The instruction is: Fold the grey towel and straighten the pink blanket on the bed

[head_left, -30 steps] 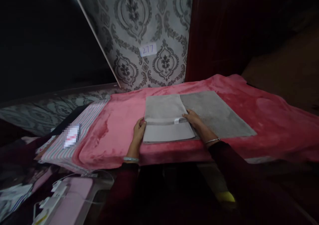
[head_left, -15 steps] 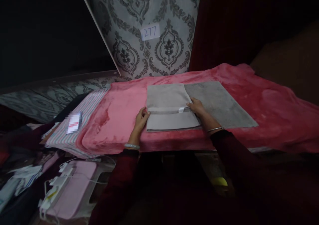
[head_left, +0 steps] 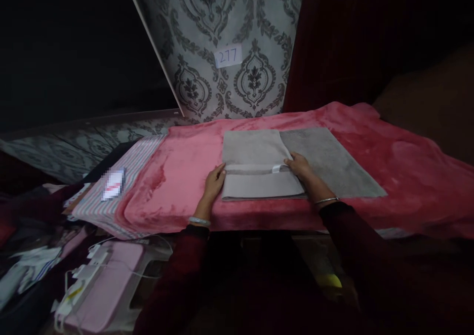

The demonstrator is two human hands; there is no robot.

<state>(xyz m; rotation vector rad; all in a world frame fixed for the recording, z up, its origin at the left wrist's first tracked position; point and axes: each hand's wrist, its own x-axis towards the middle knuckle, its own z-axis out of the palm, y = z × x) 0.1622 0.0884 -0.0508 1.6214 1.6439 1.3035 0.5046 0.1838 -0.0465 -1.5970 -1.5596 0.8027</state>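
Note:
A grey cloth (head_left: pixel 255 147) lies partly folded on the pink blanket, its paler smooth side showing on the left and its darker plush side on the right. A small white tag (head_left: pixel 276 169) sits on the fold line near its right end. My left hand (head_left: pixel 214 183) pinches the left edge of the folded part, level with that line. At the other end, beside the tag, my right hand (head_left: pixel 300 168) grips the folded edge between thumb and fingers. Some of its fingers are hidden behind the cloth.
The pink blanket (head_left: pixel 185 177) covers a long raised surface, with a striped cloth (head_left: pixel 137 162) at its left end. A blurred white item (head_left: pixel 113 184) rests there. Below left are a pink board (head_left: pixel 111 285) and a white power strip (head_left: pixel 83 280) with cables. A dark screen (head_left: pixel 81 53) stands behind.
The view has shifted slightly, so everything sits a little lower and further right. My left fingers have closed in on the cloth's edge; my right hand keeps its grip by the tag.

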